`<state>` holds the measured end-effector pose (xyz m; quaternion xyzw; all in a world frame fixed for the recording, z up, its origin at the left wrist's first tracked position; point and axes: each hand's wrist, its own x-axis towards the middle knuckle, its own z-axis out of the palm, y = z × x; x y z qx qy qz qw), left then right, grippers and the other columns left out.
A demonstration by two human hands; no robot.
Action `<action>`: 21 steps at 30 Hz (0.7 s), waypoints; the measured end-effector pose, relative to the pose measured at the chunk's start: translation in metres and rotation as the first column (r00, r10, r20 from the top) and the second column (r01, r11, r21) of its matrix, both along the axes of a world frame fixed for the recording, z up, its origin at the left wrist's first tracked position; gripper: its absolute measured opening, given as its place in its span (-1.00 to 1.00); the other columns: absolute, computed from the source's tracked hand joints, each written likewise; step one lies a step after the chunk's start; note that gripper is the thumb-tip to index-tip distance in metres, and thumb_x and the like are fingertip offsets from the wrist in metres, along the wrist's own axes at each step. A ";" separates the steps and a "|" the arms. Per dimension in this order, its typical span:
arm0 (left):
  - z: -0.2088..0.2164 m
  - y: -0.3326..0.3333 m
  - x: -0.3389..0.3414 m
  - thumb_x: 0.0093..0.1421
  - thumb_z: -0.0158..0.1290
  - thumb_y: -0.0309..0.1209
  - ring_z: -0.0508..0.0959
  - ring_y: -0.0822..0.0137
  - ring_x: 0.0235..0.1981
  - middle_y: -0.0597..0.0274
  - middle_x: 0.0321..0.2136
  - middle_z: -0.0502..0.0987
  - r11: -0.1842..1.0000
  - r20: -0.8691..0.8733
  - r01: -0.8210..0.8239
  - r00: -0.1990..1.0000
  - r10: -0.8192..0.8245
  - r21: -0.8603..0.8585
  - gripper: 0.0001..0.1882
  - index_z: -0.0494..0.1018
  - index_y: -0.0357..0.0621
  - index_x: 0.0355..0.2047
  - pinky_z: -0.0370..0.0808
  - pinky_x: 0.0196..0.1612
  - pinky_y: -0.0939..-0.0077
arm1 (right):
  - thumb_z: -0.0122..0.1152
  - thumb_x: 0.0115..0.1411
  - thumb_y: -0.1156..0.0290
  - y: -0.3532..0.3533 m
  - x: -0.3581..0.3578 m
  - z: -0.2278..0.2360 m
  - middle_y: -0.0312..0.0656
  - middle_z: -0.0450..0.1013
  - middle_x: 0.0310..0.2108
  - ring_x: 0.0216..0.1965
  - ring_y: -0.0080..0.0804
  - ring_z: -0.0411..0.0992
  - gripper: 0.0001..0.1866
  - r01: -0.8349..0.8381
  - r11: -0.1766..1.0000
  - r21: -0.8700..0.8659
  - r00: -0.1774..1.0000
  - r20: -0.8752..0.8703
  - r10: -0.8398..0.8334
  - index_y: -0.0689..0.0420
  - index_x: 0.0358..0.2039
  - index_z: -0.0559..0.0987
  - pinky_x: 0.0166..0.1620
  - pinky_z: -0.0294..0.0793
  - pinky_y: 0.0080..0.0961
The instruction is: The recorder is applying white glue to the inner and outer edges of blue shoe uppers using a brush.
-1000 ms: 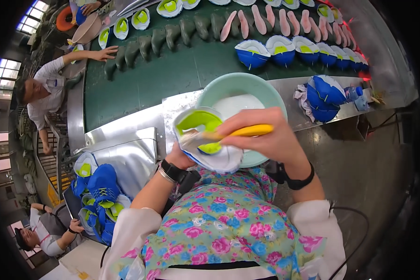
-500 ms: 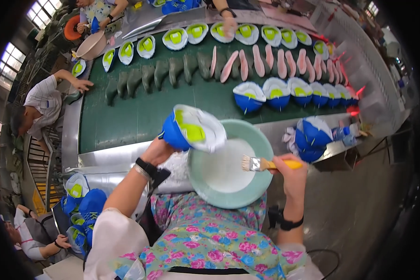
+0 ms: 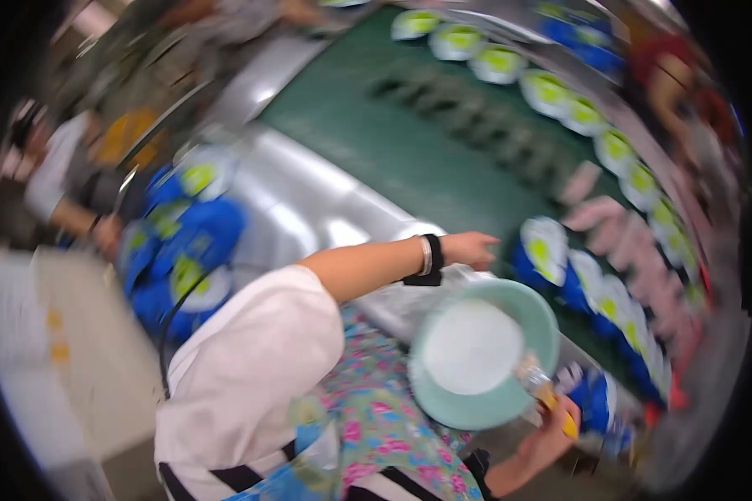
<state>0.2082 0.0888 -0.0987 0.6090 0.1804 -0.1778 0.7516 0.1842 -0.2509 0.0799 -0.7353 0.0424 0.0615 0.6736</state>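
Pale green bowl (image 3: 443,401) of white paste (image 3: 472,346), brush (image 3: 543,392) in right hand (image 3: 551,430)

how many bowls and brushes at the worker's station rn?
1 bowl, pale green with white paste, at the conveyor's edge below the empty left hand. 1 brush, yellow-handled, in the right hand, bristles at the bowl's rim. Frame is blurred; others may be hidden.

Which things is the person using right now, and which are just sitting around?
In use:
- left hand reaching by a blue shoe with a white sole
- right hand holding a yellow-handled brush
- pale green bowl of white paste

Just sitting:
- heap of blue shoes
- pink soles on the green belt
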 end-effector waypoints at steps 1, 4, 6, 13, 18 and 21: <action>0.039 0.021 -0.040 0.25 -0.01 -0.38 0.53 0.28 -0.08 -0.01 -0.10 0.54 0.980 0.124 -0.015 0.992 -0.010 0.197 -0.44 0.16 -0.19 0.24 0.47 -0.02 0.41 | 0.13 0.20 0.44 -0.001 0.000 0.003 -0.17 0.46 -0.45 -0.45 -0.47 0.44 -0.83 -0.021 1.000 -0.010 0.999 0.044 0.021 0.31 -0.40 0.51 -0.38 0.42 -0.66; 0.103 0.087 -0.177 0.19 0.05 -0.34 0.49 0.13 -0.01 0.00 0.01 0.47 0.703 0.249 -0.210 0.967 0.048 0.679 -0.50 0.32 -0.14 0.14 0.40 0.06 0.34 | 0.15 0.22 0.41 0.035 -0.012 0.035 -0.03 0.55 -0.37 -0.35 -0.35 0.49 -0.75 0.006 0.996 -0.088 0.997 0.073 0.000 0.41 -0.40 0.58 -0.23 0.47 -0.52; 0.103 0.128 -0.308 0.02 0.19 -0.34 0.38 -0.01 0.07 -0.06 0.02 0.42 0.256 0.221 -0.265 0.957 0.188 0.930 -0.44 0.37 -0.13 0.06 0.32 0.12 0.21 | 0.08 0.26 0.35 0.040 -0.009 0.022 -0.01 0.54 -0.42 -0.41 -0.31 0.48 -0.68 -0.147 0.989 0.027 0.973 0.185 0.139 0.39 -0.48 0.54 -0.30 0.47 -0.51; 0.067 0.199 -0.569 -0.25 0.38 0.02 0.43 -0.09 0.05 -0.20 0.00 0.42 0.130 -0.021 -0.178 0.514 0.857 0.975 0.12 0.08 -0.18 0.23 0.36 0.10 0.22 | -0.08 0.37 0.09 0.057 -0.017 0.010 -0.13 0.42 -0.49 -0.54 -0.55 0.28 -0.48 -0.280 0.960 0.027 0.960 0.008 0.280 0.10 -0.67 0.16 -0.44 0.29 -0.65; 0.054 0.190 -0.446 -0.11 0.32 -0.07 0.52 0.02 -0.05 -0.15 -0.08 0.49 -0.013 0.244 -0.459 0.447 0.861 0.888 -0.07 0.16 -0.21 0.20 0.40 0.03 0.29 | -0.13 0.39 0.18 0.062 -0.028 0.009 -0.08 0.45 -0.51 -0.65 -0.54 0.26 -0.50 -0.303 0.951 0.061 0.953 0.031 0.302 0.17 -0.67 0.22 -0.48 0.27 -0.60; 0.061 0.189 -0.421 -0.02 0.30 -0.26 0.50 0.28 -0.10 0.06 -0.07 0.48 0.011 0.406 -0.854 0.258 0.877 0.520 -0.21 0.20 -0.17 0.19 0.44 -0.04 0.48 | -0.11 0.38 0.19 0.075 -0.033 0.017 -0.09 0.46 -0.49 -0.67 -0.58 0.24 -0.52 -0.389 0.918 0.072 0.921 0.053 0.386 0.17 -0.66 0.25 -0.52 0.24 -0.65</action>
